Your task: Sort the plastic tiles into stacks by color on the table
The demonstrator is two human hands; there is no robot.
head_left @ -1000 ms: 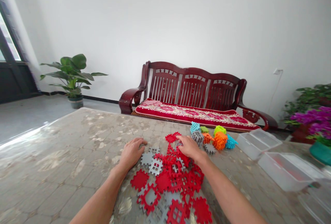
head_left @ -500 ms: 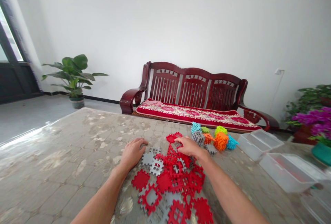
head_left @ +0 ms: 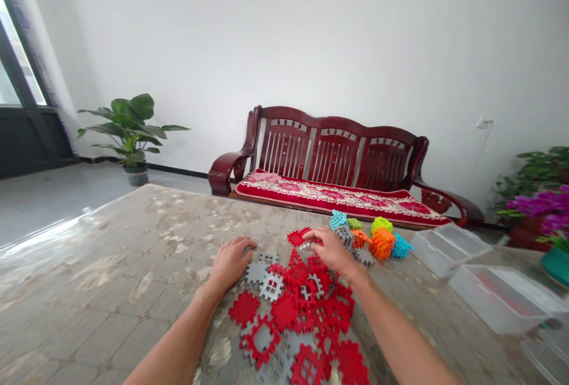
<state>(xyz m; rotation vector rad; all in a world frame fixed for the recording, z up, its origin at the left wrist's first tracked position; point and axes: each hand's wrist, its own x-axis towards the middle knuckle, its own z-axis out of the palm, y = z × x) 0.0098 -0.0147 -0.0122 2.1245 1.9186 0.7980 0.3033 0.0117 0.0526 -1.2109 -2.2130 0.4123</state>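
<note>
Red and grey interlocking plastic tiles with toothed edges lie in a loose pile on the table; a plain red tile (head_left: 244, 308) and a grey window tile (head_left: 271, 286) are at its left side. My left hand (head_left: 232, 259) rests on the tablecloth just left of the pile, its fingers stretched out and holding nothing. Over the far end of the pile, my right hand (head_left: 331, 250) pinches a grey tile (head_left: 306, 246) between thumb and fingers. A red tile (head_left: 297, 236) lies just beyond that grip.
Behind my right hand sit assembled blocks, including an orange block (head_left: 381, 244) and a grey block (head_left: 344, 236). Clear plastic bins (head_left: 495, 302) stand at the right. A patterned cloth covers the table (head_left: 111, 266), and a wooden bench (head_left: 333, 154) stands beyond it.
My right hand has picked the grey tile up from the pile and moved slightly with it. My left hand stays where it was. The view has shifted a little.
</note>
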